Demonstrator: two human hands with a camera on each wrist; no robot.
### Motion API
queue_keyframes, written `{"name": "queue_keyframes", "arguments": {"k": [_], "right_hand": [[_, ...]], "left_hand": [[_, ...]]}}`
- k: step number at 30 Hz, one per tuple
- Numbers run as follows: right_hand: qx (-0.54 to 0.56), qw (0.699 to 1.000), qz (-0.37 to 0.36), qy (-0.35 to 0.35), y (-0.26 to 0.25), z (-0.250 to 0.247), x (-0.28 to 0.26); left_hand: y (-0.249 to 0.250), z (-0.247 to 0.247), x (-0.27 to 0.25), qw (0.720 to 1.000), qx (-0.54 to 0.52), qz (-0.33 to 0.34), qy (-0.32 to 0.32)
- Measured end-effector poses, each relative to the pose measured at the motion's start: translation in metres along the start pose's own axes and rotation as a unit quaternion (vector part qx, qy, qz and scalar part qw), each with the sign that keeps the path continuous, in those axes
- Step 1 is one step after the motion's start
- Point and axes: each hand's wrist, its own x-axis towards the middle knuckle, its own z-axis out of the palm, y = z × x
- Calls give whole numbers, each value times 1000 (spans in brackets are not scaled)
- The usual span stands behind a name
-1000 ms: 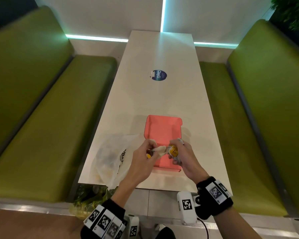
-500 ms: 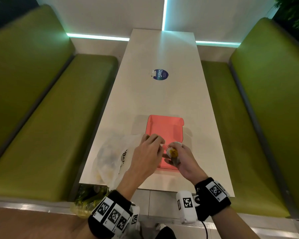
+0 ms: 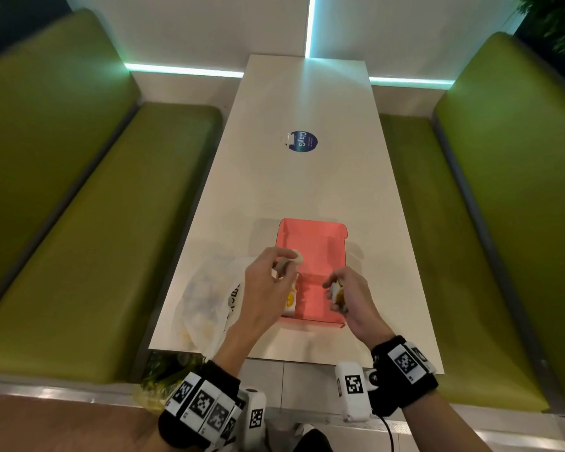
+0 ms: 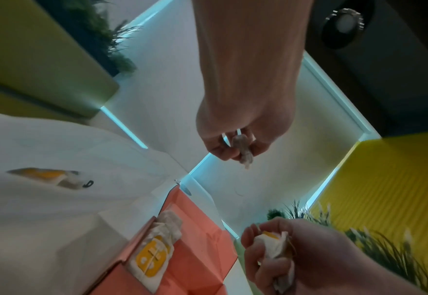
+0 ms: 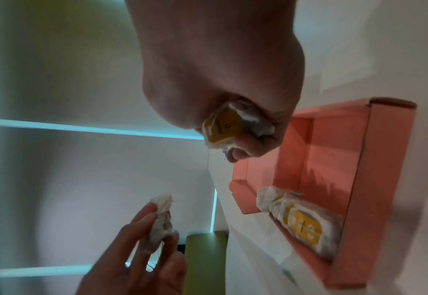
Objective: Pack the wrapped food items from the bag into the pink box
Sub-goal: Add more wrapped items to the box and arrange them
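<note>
Pink box: the pink box lies open on the table, near the table's near edge; shallow walls, flat pink floor, lid flap folded back on the far side.
Packet in box: a wrapped packet of crinkled white paper with a yellow label lies inside the pink box, along its left wall and touching it; the rest of the floor is bare pink.
Left hand: the left hand is raised above the left wall of the pink box; its grip pinches a small white wrap between thumb and fingertips, clear of the box floor.
Right hand: the right hand is at the right wall of the pink box, near its front corner; its grip is curled round a crumpled packet of white paper with a yellow label.
Bag: a thin white plastic bag lies slumped just left of the pink box, reaching the table's near edge; yellow shapes show dimly through it.
Sticker: a round dark blue sticker sits on the table well beyond the pink box.
Open room: bare table lies beyond and to the right of the pink box; a narrow strip separates its front wall from the table's near edge.
Benches: green benches run along both long sides of the table.
</note>
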Motion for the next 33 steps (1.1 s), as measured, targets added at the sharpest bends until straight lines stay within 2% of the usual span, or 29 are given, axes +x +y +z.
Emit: {"name": "queue_keyframes", "arguments": {"k": [2,5,9,11,15,20,28,33], "right_hand": [[-56,997,-59,-7,-2,1,-4],[-85,985,-146,-29,-9,5,-13],[-123,948,-277,-95,-15,15,-25],[-157,934,-304,-100,-13,21,-25],[-172,933,-304,-85,-7,27,-22],[-149,938,-295,-101,-7,24,-29],[-121,947,-263,-135,-1,24,-45],[-91,960,-213,-157,0,29,-56]], "left_hand": [[4,-5,0,996,-70,-55,-9],[5,-11,1,983,-153,-95,-29],[5,-16,1,973,-208,-97,-35],[6,-17,1,973,-207,-92,-35],[5,-18,-1,982,-167,-75,-44],[-2,-24,-3,994,-68,-32,-84],[9,-25,-5,981,-174,-85,15],[4,-17,-10,989,-122,-59,55]]}}
